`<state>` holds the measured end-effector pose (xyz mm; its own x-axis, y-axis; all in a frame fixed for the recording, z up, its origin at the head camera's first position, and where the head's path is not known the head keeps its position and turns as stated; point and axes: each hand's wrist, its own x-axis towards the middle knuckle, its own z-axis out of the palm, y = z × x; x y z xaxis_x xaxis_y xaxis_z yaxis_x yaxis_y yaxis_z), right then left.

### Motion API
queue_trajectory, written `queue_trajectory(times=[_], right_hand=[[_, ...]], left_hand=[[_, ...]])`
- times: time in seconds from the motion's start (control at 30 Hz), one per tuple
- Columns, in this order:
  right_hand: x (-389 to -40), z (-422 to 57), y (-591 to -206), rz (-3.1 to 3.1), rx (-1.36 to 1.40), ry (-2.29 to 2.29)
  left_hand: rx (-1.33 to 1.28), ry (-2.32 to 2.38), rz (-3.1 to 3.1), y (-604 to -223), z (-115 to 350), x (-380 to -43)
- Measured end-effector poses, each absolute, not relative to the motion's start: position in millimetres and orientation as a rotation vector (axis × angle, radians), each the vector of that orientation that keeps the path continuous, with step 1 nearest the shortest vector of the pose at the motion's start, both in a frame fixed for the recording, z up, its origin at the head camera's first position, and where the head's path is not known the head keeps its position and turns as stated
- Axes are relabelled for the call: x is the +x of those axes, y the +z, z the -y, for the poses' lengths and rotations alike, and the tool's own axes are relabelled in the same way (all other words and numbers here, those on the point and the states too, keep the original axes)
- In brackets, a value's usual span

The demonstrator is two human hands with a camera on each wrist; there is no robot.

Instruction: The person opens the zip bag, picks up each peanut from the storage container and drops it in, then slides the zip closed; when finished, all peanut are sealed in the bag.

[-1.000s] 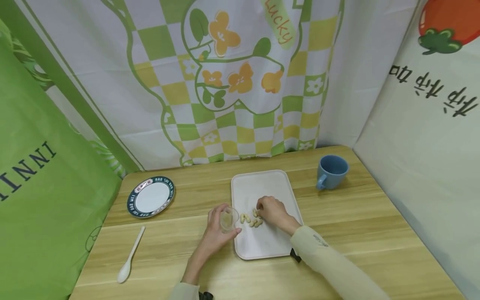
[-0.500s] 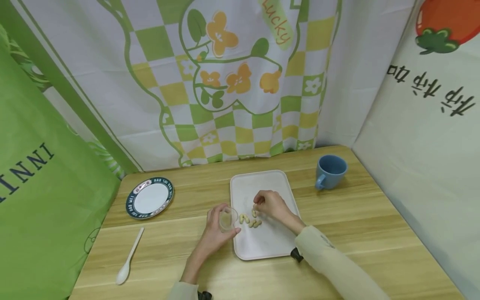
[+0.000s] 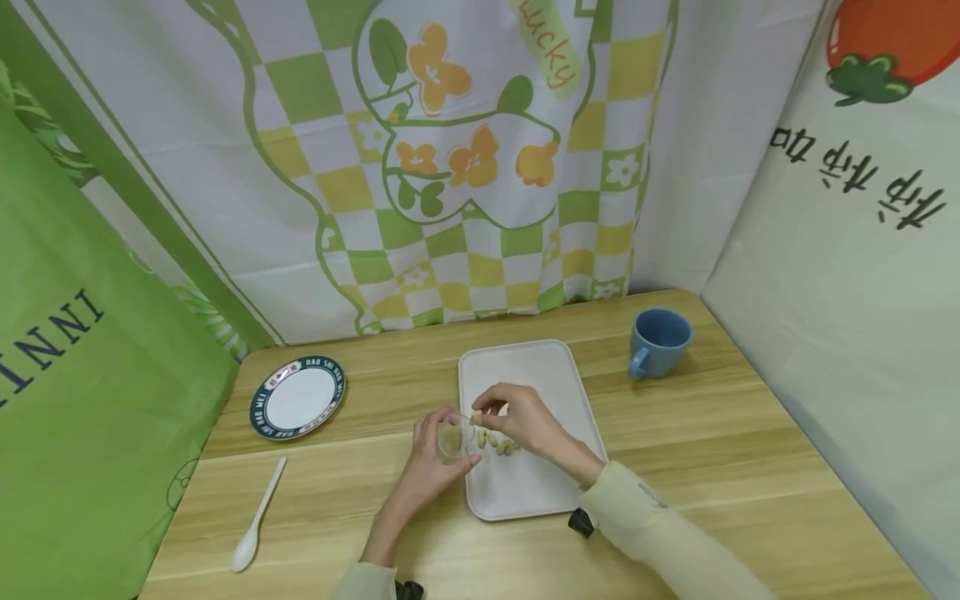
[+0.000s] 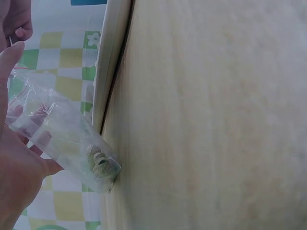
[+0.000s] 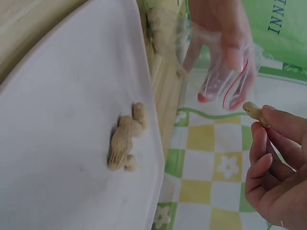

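Observation:
My left hand (image 3: 431, 457) grips a clear zip bag (image 4: 62, 127) around its mouth, thumb and fingers spreading it into a round opening. Several peanuts (image 4: 100, 162) lie in the bag's bottom corner, close to the wooden tabletop in the left wrist view. Between thumb and fingertips my right hand (image 3: 525, 421) pinches one peanut (image 5: 255, 113), right beside the bag's red-lined mouth. Below it, a few more peanuts (image 5: 123, 141) are grouped on the white tray (image 3: 534, 487), near its left edge.
A blue mug (image 3: 658, 343) stands at the back right of the table (image 3: 360, 517). Toward the left are a dark-rimmed plate (image 3: 298, 398) and a white spoon (image 3: 257, 517). Printed curtains (image 3: 480, 275) enclose the back and sides.
My right hand has picked a peanut up off the tray and carried it left to the bag's mouth. The left hand stays in place, holding the bag.

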<state>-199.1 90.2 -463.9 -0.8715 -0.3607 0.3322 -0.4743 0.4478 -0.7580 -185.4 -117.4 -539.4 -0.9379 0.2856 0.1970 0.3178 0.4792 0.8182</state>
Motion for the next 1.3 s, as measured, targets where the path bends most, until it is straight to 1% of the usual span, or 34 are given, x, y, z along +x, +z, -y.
queue_trajectory(times=[0.13,0.5,0.6,0.77,1.07,1.3], right_hand=[[-197.2,-83.4,-462.2,2.551,0.829,1.386],[-200.1,-79.8,-464.2,2.584,0.909,1.290],[-204.2,-85.0,-463.0,2.590,0.848,1.308],[-216.1,-98.1,-465.4,2.689,0.662,1.293],[-229.4,-104.4,-498.0,3.044,0.476,0.973],[-230.0,-100.6,-513.2,3.072,0.494,0.941]], left_hand=[[-0.545,-1.486,2.677,-538.4,116.9,-187.0],[-0.584,-1.457,2.666,-534.2,115.8,-190.5],[-0.589,-1.449,2.669,-533.5,115.6,-191.0],[-0.584,-1.448,2.675,-533.8,116.4,-191.1],[-0.576,-1.454,2.642,-534.1,116.1,-187.6],[-0.582,-1.473,2.631,-536.5,116.9,-183.5]])
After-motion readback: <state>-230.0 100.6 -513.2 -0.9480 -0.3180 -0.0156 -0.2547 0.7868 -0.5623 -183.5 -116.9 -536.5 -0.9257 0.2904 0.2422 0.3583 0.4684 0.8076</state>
